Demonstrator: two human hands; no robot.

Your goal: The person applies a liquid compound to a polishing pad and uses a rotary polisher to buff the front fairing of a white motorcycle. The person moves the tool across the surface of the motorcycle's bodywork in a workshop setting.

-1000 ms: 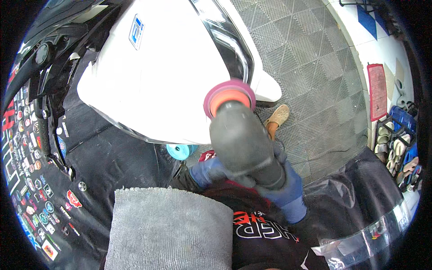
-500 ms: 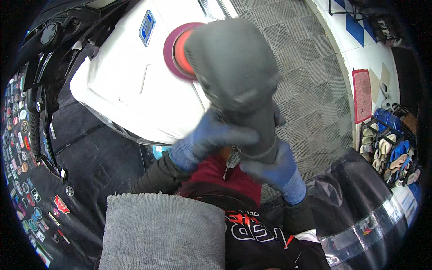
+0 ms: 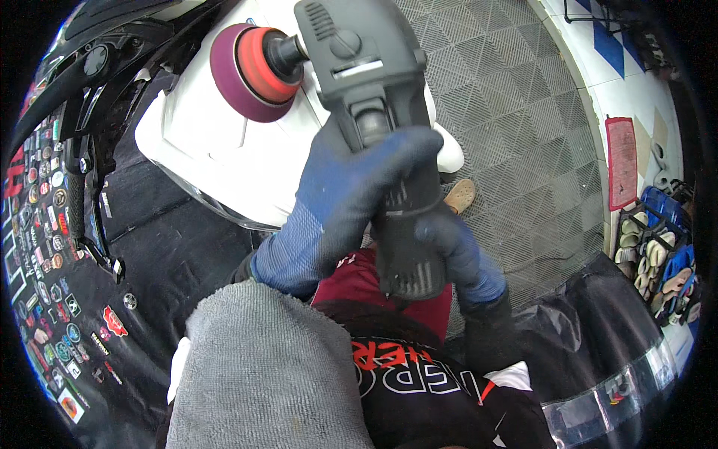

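A black handheld polisher (image 3: 359,63) fills the upper middle, with its switch side turned up and its body close to me. On its spindle, a red backing plate (image 3: 271,66) carries a purple foam pad (image 3: 238,78), tipped on edge toward the left. The pad appears raised over the white bodywork panel (image 3: 202,142) of a motorcycle. My left hand (image 3: 336,198), in a blue glove, is wrapped round the polisher's grip with the thumb across it. Closer to the tail end, my right hand (image 3: 456,251), gloved too, grips the handle; some of its fingers are hidden.
A grey towel (image 3: 262,367) hangs at my left side. Black motorcycle levers (image 3: 93,150) stand at the left, beside a sticker-covered dark surface (image 3: 52,262). Grey tiles (image 3: 508,135) cover the floor. A rack of gloves and pads (image 3: 658,254) is at the far right.
The polisher has come up toward me and rolled over, so its switch side shows. Its pad has swung left and tipped on edge. My left hand has shifted up and closed round the grip.
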